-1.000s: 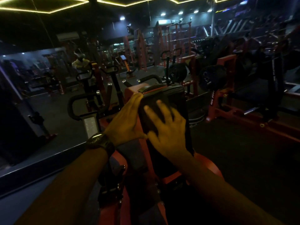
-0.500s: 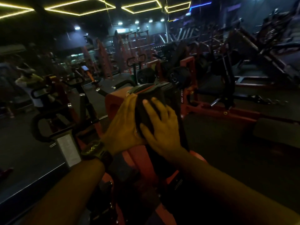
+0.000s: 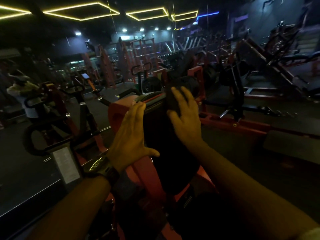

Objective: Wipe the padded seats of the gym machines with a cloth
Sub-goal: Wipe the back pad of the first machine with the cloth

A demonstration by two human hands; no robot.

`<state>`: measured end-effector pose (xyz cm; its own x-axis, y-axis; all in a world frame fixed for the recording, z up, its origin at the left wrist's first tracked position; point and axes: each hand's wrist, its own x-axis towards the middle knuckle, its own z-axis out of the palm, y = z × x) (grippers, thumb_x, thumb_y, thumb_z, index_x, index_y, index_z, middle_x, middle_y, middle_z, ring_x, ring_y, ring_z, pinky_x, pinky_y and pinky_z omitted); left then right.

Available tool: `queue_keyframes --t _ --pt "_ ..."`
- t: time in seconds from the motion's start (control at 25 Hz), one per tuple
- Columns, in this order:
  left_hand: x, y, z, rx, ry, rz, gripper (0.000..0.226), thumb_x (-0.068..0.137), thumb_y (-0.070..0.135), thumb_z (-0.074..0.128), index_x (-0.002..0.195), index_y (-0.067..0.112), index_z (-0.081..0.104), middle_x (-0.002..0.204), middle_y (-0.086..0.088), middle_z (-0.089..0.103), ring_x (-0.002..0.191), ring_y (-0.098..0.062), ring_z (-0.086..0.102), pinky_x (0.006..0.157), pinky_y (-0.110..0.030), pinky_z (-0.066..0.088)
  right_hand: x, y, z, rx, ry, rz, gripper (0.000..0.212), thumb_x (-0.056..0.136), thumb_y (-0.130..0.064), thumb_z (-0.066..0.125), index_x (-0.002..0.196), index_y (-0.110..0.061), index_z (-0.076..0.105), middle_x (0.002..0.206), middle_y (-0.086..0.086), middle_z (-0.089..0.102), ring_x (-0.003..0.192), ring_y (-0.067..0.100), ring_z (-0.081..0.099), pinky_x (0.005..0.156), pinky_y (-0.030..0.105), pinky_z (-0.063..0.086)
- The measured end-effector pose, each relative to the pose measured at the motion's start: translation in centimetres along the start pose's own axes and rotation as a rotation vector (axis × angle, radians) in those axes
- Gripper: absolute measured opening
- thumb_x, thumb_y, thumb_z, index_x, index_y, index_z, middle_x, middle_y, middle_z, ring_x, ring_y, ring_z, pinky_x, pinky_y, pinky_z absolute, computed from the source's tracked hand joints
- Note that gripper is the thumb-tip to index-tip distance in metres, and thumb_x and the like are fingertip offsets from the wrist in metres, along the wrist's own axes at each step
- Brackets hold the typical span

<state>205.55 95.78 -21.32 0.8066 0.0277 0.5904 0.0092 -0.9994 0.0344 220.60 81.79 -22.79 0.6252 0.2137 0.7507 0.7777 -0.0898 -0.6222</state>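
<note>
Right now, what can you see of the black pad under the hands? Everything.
The black pad is a long, narrow cushion, smooth vinyl by its look, with a red stripe at its far edge. It tilts up and away on an orange-red frame. The left hand lies flat along its left edge. The right hand presses a dark cloth on its upper right. Dim light hides finer detail.

My left hand (image 3: 131,134) lay flat along the left edge of the black padded vinyl seat (image 3: 161,144), thumb spread. My right hand (image 3: 187,123) pressed a dark cloth (image 3: 172,101) under straight fingers near the pad's top. The red metal machine frame (image 3: 119,116) showed left of my fingers.
</note>
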Motion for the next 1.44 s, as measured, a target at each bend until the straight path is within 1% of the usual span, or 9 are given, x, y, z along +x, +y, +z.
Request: queue_keyframes --t 0.08,0.28,0.44,0.6,0.76,0.92,1.08,1.24,1.44 --pt "0.0 0.3 -0.2 0.002 -0.011 -0.016 0.153 0.045 0.056 0.095 0.157 0.025 -0.005 0.166 -0.004 -0.003 0.154 -0.020 -0.008 0.124 -0.047 0.007 -0.6 -2.3 0.7 0.140 0.065 0.419 0.065 0.095 -0.029 0.054 0.156 -0.035 0.032 0.162 -0.001 0.026 0.145 0.026 0.030 0.117 0.052 0.030" --pt "-0.1 0.4 -0.3 0.002 -0.015 -0.013 0.151 0.047 0.057 0.094 0.157 0.028 -0.006 0.161 0.006 -0.008 0.152 -0.013 -0.012 0.124 -0.045 0.005 -3.6 -0.1 0.3 -0.065 -0.020 -0.120 0.069 0.091 -0.033 0.055 0.155 -0.036 0.032 0.164 -0.002 0.023 0.147 0.025 0.026 0.114 0.040 0.026" --pt "0.0 0.7 -0.6 0.003 -0.033 -0.027 0.153 0.048 0.056 0.095 0.157 0.026 -0.008 0.160 0.008 -0.010 0.152 -0.014 -0.011 0.123 -0.040 0.002 -2.2 -2.2 0.9 0.112 0.058 0.506 0.068 0.097 -0.032 0.053 0.157 -0.041 0.022 0.166 -0.006 0.018 0.148 0.025 0.024 0.117 0.049 0.027" --pt "-0.1 0.7 -0.6 0.005 -0.050 -0.038 0.154 0.051 0.058 0.093 0.159 0.019 -0.010 0.167 -0.004 -0.007 0.154 -0.017 -0.012 0.125 -0.042 0.003 -6.2 0.1 0.2 -0.107 -0.060 -0.160 0.072 0.091 -0.038 0.053 0.157 -0.037 0.025 0.167 -0.004 0.014 0.149 0.022 0.018 0.116 0.044 0.022" --pt "-0.2 1.0 -0.7 0.001 -0.050 -0.060 0.154 0.052 0.059 0.093 0.159 0.013 -0.008 0.169 -0.010 -0.004 0.155 -0.021 -0.008 0.124 -0.038 0.004 -4.7 -1.8 1.3 0.171 0.056 0.583 0.070 0.096 -0.029 0.051 0.158 -0.039 0.021 0.167 -0.004 0.015 0.151 0.027 0.018 0.119 0.050 0.022" --pt "-0.2 0.6 -0.4 -0.042 -0.024 -0.039 0.145 0.058 0.064 0.084 0.159 0.014 -0.007 0.169 -0.008 -0.003 0.156 -0.023 -0.006 0.124 -0.038 0.008 -9.4 -0.2 1.5 -0.187 -0.043 -0.322 0.069 0.091 -0.034 0.054 0.156 -0.029 0.030 0.166 0.006 0.017 0.154 0.016 0.009 0.121 0.044 0.016" --pt "-0.3 1.0 -0.6 -0.045 -0.036 -0.051 0.151 0.055 0.057 0.092 0.159 0.012 -0.008 0.169 -0.009 -0.005 0.156 -0.022 -0.008 0.125 -0.038 0.007 -7.3 -1.7 1.8 0.071 0.031 0.423 0.072 0.092 -0.032 0.052 0.157 -0.040 0.022 0.168 -0.007 0.009 0.153 0.018 0.009 0.121 0.054 0.022" --pt "-0.4 1.1 -0.5 -0.087 -0.008 -0.047 0.141 0.062 0.060 0.083 0.160 0.010 -0.005 0.169 -0.011 -0.003 0.154 -0.017 -0.009 0.124 -0.036 0.007 -9.3 0.0 1.3 -0.182 -0.056 -0.406 0.069 0.089 -0.033 0.055 0.154 -0.030 0.032 0.166 0.004 0.018 0.152 0.008 0.004 0.121 0.047 0.020" --pt "-0.3 1.0 -0.5 -0.115 -0.032 -0.047 0.138 0.063 0.058 0.086 0.158 0.019 -0.006 0.169 -0.008 -0.006 0.155 -0.016 -0.012 0.126 -0.035 0.005 -5.4 -3.5 2.4 -0.022 0.086 0.072 0.075 0.082 -0.031 0.054 0.154 -0.032 0.036 0.165 0.002 0.025 0.147 0.026 0.027 0.120 0.051 0.023"
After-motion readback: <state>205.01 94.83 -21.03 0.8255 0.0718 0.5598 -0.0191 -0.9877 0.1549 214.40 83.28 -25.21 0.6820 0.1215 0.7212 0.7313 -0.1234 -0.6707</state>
